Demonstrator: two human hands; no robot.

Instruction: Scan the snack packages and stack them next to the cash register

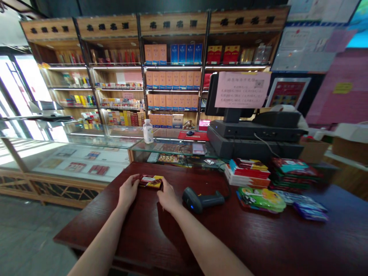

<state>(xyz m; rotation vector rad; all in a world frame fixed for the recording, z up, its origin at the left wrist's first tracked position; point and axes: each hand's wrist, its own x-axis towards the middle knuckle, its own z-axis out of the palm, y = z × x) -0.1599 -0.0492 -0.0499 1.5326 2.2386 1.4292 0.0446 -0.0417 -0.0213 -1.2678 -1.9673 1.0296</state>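
Note:
A small flat snack packet (151,181), dark red and yellow with what looks like a chocolate bar printed on it, lies at the far left of the dark wooden table (138,237). My left hand (128,190) grips its left end. At its right end, my right hand (169,196) has thumb and fingers closed on the packet. Just right of my right hand lies a black barcode scanner (201,200) with a blue light, its handle pointing right and its cable running back.
On the right are stacked red and white boxes (247,178), green snack packets (261,199), dark red packets (294,172) and blue-purple packets (310,211). Behind stands a cash register (255,134). A white bottle (148,131) is on the glass counter (172,147). The table's left edge drops to the floor.

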